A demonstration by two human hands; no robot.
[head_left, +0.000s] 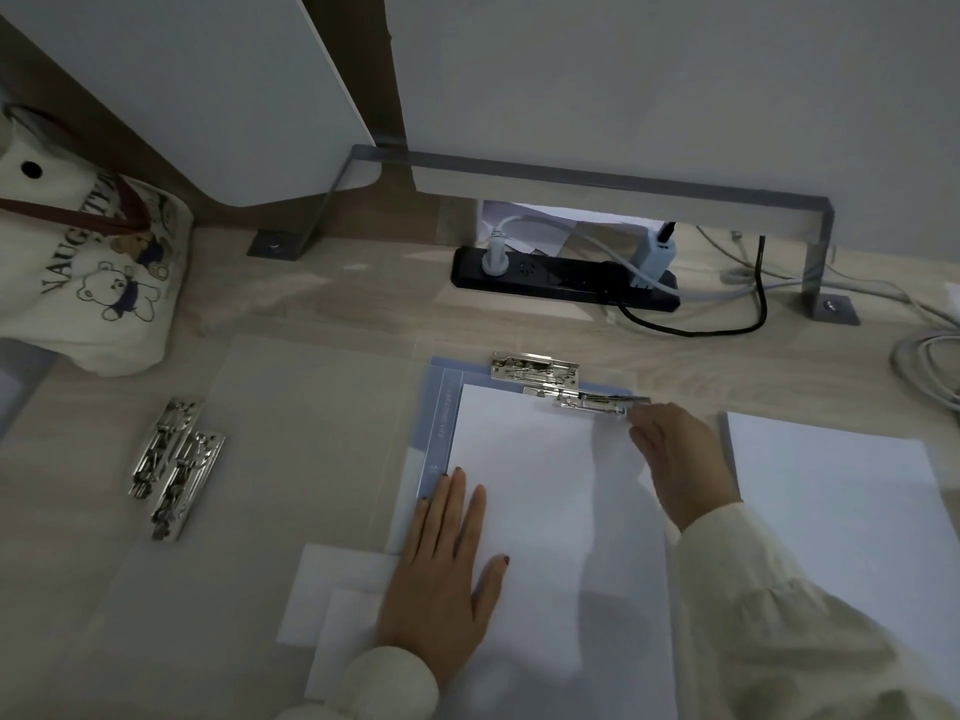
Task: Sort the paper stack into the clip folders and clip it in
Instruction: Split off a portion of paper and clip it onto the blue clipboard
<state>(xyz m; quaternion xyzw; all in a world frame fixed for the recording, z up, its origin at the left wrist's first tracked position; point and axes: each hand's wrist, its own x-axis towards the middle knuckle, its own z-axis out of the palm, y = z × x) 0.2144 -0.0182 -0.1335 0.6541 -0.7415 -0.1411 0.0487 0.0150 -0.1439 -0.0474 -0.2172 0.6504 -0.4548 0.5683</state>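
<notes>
A light blue clip folder [439,407] lies open in front of me with white sheets [540,491] lying in it. Its metal clip [550,376] sits at the top edge, with the lever arm [597,401] over the top of the paper. My left hand [447,569] lies flat on the paper's lower left edge, fingers spread. My right hand [675,454] reaches to the right end of the clip lever, fingertips touching it. A white paper stack [841,517] lies to the right. The folder's translucent open cover [291,459] spreads to the left.
Two loose metal clips [176,470] lie on the left of the wooden desk. A printed canvas bag [88,272] stands at far left. A black power strip [566,280] with plugs and cables runs along the back under a metal bracket [623,181]. Small white sheets [337,600] lie near my left wrist.
</notes>
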